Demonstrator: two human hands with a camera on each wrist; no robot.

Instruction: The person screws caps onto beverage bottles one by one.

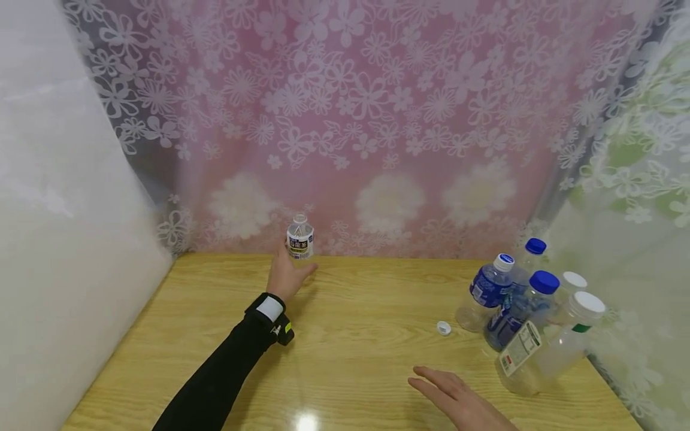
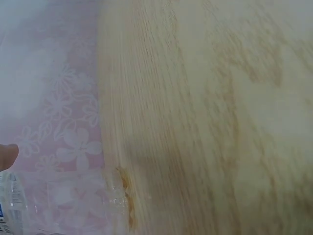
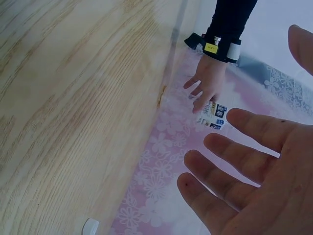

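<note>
An uncapped clear plastic bottle (image 1: 300,239) with a white and dark-blue label stands upright at the table's back edge, by the pink curtain. My left hand (image 1: 288,275) is at the bottle's near left side, its thumb stretched out to the right. In the left wrist view, the clear lower part of the bottle (image 2: 73,203) is visible, with one fingertip (image 2: 7,156) apart from it. Whether other fingers touch the bottle is hidden. My right hand (image 1: 458,398) hovers over the front right of the table, fingers extended and holding nothing. A loose white cap (image 1: 444,328) lies beyond it.
Several capped bottles stand grouped at the right, among them a blue-labelled one (image 1: 487,293) and a large white-capped one (image 1: 539,353). A floral curtain (image 1: 366,120) hangs behind the wooden table (image 1: 366,311). White sheeting (image 1: 70,209) borders the left side.
</note>
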